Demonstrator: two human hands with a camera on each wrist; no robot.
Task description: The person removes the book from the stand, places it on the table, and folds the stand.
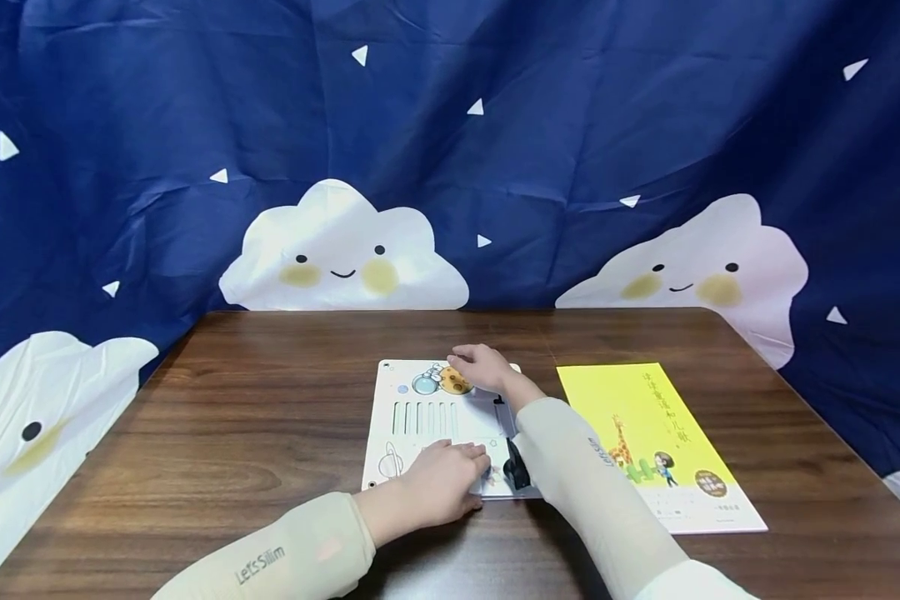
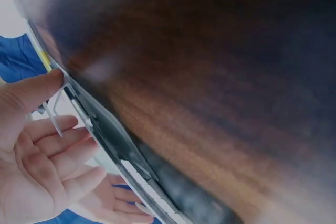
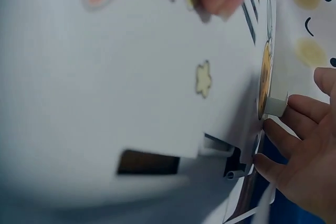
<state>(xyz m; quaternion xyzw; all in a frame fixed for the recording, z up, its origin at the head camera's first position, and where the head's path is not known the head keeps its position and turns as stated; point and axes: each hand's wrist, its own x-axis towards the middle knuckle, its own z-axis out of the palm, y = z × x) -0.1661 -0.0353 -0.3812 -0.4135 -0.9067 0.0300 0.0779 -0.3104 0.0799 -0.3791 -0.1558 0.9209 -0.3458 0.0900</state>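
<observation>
A white activity board (image 1: 474, 421) with space drawings and a row of slots lies in front of me. My left hand (image 1: 444, 477) rests at its lower edge; in the left wrist view the thumb touches the rim while the other fingers stretch loosely over the face. At the top right, my right hand (image 1: 486, 369) reaches over the board beside the orange moon picture (image 1: 454, 381). Relaxed fingers meet a small pale tab (image 3: 275, 107) that sticks up there, the thumb held apart. A black piece (image 1: 516, 467) sits at the board's right side, partly behind the right sleeve.
To the right lies a yellow book (image 1: 641, 408) with a giraffe and a child on its cover, partly behind the right forearm. Brown wooden table (image 1: 255, 417) surrounds both. A blue cloth (image 1: 525, 192) with smiling clouds hangs behind the far edge.
</observation>
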